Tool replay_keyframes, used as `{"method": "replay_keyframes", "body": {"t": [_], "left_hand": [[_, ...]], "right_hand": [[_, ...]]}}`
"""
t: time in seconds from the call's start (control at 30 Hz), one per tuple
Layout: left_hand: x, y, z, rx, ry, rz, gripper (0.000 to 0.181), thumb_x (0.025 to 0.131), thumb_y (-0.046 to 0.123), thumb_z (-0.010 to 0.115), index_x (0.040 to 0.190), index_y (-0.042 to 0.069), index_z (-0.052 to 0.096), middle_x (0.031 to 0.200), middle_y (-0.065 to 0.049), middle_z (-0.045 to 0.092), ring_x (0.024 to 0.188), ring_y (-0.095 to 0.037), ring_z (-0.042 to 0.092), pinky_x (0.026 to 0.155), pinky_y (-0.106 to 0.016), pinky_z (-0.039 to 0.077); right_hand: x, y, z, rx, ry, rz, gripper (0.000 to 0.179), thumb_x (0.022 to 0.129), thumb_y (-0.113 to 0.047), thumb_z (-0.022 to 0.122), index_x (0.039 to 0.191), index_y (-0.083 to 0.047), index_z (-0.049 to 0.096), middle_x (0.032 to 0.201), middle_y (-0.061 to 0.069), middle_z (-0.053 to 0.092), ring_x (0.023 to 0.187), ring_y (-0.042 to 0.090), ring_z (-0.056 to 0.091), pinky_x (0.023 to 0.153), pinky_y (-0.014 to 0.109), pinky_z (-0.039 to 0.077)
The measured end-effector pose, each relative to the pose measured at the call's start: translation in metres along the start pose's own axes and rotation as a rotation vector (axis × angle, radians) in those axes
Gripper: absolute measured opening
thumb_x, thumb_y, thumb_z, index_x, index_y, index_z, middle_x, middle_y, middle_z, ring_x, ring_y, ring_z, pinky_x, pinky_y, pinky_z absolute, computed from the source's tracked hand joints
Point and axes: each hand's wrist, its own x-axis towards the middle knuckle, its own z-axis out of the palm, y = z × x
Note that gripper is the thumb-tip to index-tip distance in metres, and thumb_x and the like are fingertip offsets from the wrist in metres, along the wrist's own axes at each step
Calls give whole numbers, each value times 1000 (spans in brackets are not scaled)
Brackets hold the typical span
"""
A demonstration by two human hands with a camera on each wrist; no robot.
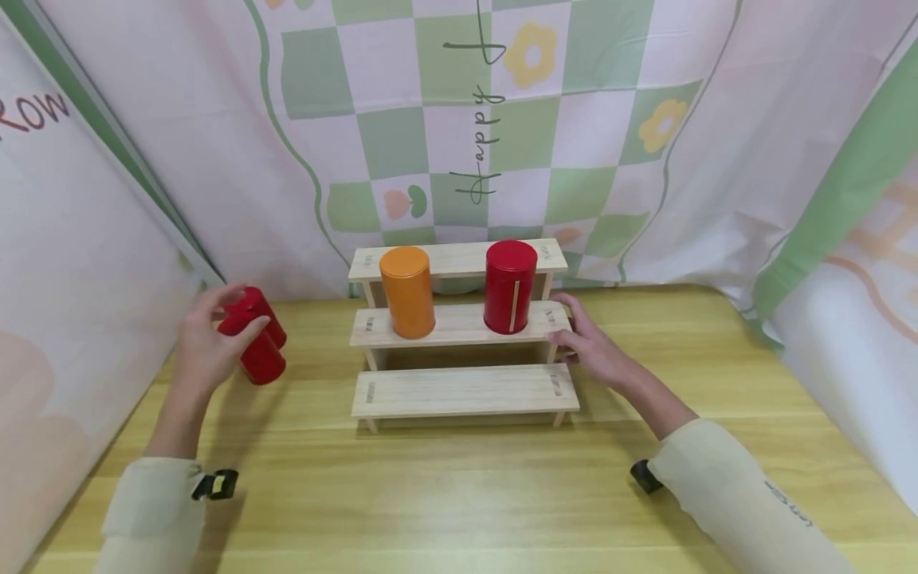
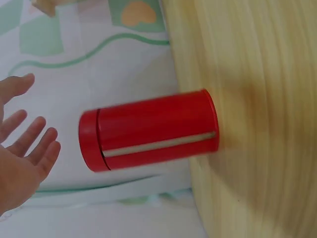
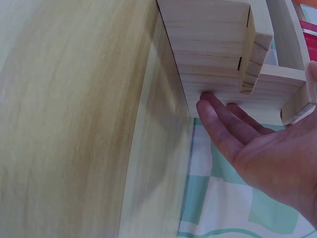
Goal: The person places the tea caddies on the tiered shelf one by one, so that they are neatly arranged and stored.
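Observation:
At the left of the table, my left hand [image 1: 205, 339] is spread at the top of a red canister [image 1: 264, 360]. The left wrist view shows its fingers apart from the lid of the red canister [image 2: 153, 131], which stands upright. A second red canister [image 1: 274, 320] is just behind, partly hidden. My right hand [image 1: 598, 351] holds the right end of a three-tier wooden stand [image 1: 462, 391] at the middle tier. In the right wrist view, fingertips [image 3: 208, 111] rest against its side board. An orange canister [image 1: 409, 296] and a red canister [image 1: 508, 295] stand on the middle tier.
The stand rests on a wood-grain table [image 1: 430, 502]. A checked, printed curtain [image 1: 459, 135] hangs close behind the stand. More cloth [image 1: 86, 263] closes in the left side, near the red canisters, and the right side.

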Motion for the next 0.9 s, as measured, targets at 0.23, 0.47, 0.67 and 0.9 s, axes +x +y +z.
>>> {"method": "replay_keyframes", "body": {"t": [0.23,0.47,0.67,0.9], "left_hand": [[1,-16,-7,18,25,16,52,95,9,75,141,-5,57,134,-28,60,121,-43,53,91,-29,41],[-3,-29,-8,20,-11,-53,56,95,14,75,142,-7,54,138,-31,55,125,-46,50,101,-53,46],[-3,-37,-7,26,-56,-112,61,97,21,74,148,-3,51,143,-30,52,127,-47,49,98,-59,47],[-1,-43,-4,5,-86,-150,64,97,20,74,150,-5,48,143,-31,52,123,-45,51,85,-26,45]], "right_hand": [[0,0,0,-1,6,12,63,102,-16,49,156,-11,17,94,15,48,76,28,48,69,39,49],[-1,0,0,-12,14,21,65,102,-17,49,158,-11,16,112,24,51,89,29,54,76,40,52],[0,0,0,-8,9,26,65,102,-17,50,157,-12,17,106,24,49,83,33,50,73,41,51],[-1,0,-1,-15,7,31,64,102,-17,50,157,-13,17,99,18,48,79,29,48,72,42,50]]}}
